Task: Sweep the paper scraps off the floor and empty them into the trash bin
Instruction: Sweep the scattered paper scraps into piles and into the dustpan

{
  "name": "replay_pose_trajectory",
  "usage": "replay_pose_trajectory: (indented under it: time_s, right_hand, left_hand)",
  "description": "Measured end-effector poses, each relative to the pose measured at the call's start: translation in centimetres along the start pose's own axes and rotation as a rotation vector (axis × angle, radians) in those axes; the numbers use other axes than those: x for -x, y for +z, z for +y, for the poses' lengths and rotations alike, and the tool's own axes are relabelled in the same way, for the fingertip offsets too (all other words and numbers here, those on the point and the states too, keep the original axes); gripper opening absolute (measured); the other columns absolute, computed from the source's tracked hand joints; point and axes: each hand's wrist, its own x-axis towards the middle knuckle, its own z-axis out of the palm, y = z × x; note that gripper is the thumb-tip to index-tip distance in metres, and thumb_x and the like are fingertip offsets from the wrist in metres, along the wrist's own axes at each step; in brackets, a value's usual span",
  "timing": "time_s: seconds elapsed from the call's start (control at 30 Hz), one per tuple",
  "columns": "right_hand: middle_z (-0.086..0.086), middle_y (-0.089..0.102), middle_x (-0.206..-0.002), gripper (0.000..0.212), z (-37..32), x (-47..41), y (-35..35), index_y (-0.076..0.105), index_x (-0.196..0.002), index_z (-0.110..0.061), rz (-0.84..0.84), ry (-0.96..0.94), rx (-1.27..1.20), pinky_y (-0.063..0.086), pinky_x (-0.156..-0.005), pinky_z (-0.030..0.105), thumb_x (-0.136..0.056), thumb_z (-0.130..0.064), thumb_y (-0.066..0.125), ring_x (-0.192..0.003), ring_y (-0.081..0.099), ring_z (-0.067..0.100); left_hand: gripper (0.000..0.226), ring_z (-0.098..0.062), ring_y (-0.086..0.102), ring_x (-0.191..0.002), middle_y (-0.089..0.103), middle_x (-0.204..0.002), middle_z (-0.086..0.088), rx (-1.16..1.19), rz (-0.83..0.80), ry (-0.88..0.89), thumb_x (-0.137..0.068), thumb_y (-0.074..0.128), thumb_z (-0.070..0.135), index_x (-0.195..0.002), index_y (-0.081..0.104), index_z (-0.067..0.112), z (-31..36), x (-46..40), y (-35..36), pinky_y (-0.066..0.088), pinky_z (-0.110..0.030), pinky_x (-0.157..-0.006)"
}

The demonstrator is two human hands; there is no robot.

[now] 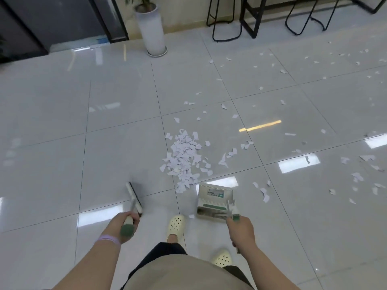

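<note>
Left hand [123, 223] grips the broom [134, 198], right hand [240, 229] grips the dustpan [213, 203], both arms reaching low. Scraps [184, 160] sit piled just ahead, between them. Best bet: dustpan lip flat on the floor, short strokes rightward. No bin visible.

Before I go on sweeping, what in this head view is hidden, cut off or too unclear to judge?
- Trash bin: not in the head view at all.
- Dustpan label: print too small and blurred to read.
- Broom bristles: motion-blurred, floor contact unclear.
- Far paper scraps: tiny, and the right edge cuts the scatter off.
- Plant in the white pot: cropped by the top edge.
</note>
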Motion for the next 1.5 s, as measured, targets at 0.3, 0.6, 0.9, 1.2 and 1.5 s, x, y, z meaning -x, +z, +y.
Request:
replay_pose_trajectory:
  time_s: [0.3, 0.6, 0.9, 1.2, 1.5]
  right_hand:
    - [0.016, 0.060, -0.069, 0.026, -1.4, -2.0, 3.1, 0.059, -0.073, -0.002, 0.063, 0.084, -0.185, 0.043, -0.044, 0.028, -0.092, -0.018, 0.053, -0.056, 0.057, 0.031]
    - [0.009, 0.043, -0.051, 0.021, 0.4, -1.3, -5.2, 0.046, -0.066, -0.010, 0.195, 0.229, -0.246, 0.033, -0.045, 0.028, -0.085, -0.016, 0.052, -0.042, 0.038, 0.021]
    - [0.013, 0.049, -0.045, 0.031, 0.9, 3.7, -5.0, 0.050, -0.057, -0.003, 0.359, 0.252, -0.218, 0.039, -0.047, 0.032, -0.086, -0.012, 0.057, -0.040, 0.046, 0.024]
    - [0.006, 0.034, -0.052, 0.027, -2.5, 4.8, -3.2, 0.036, -0.060, -0.014, 0.345, 0.233, -0.309, 0.026, -0.048, 0.030, -0.082, -0.007, 0.050, -0.041, 0.029, 0.017]
    - [0.009, 0.040, -0.060, 0.020, -7.9, 1.3, 1.7, 0.046, -0.066, -0.010, 0.193, 0.085, -0.245, 0.035, -0.043, 0.027, -0.085, -0.012, 0.053, -0.051, 0.035, 0.020]
  left_hand:
    - [0.020, -0.015, 0.034, -0.024, 0.037, -0.043, -0.003, 0.008, -0.085, -0.340, -0.097, 0.033, 0.004, -0.079, 0.039, 0.012, -8.4, 0.7, 9.8, 0.033, -0.017, -0.028]
    - [0.030, -0.013, 0.036, -0.025, 0.035, -0.044, 0.000, 0.286, -0.325, -0.488, -0.095, 0.039, 0.005, -0.069, 0.033, 0.019, -8.8, 1.0, 18.6, 0.035, -0.013, -0.030]
    - [0.033, -0.016, 0.039, -0.028, 0.039, -0.048, -0.002, 0.378, -0.659, -0.765, -0.100, 0.048, 0.022, -0.069, 0.037, 0.017, -6.9, 0.4, 27.7, 0.035, -0.017, -0.030]
    - [0.044, -0.016, 0.041, -0.031, 0.039, -0.053, -0.002, -0.083, -0.846, -0.824, -0.070, 0.081, -0.010, -0.071, 0.043, 0.010, 2.3, -1.3, 23.4, 0.034, -0.022, -0.030]
    - [0.031, -0.006, 0.036, -0.030, 0.036, -0.056, 0.005, -0.147, -0.636, -0.624, -0.098, 0.053, 0.030, -0.073, 0.040, 0.016, 3.5, 0.5, 16.5, 0.032, -0.020, -0.026]
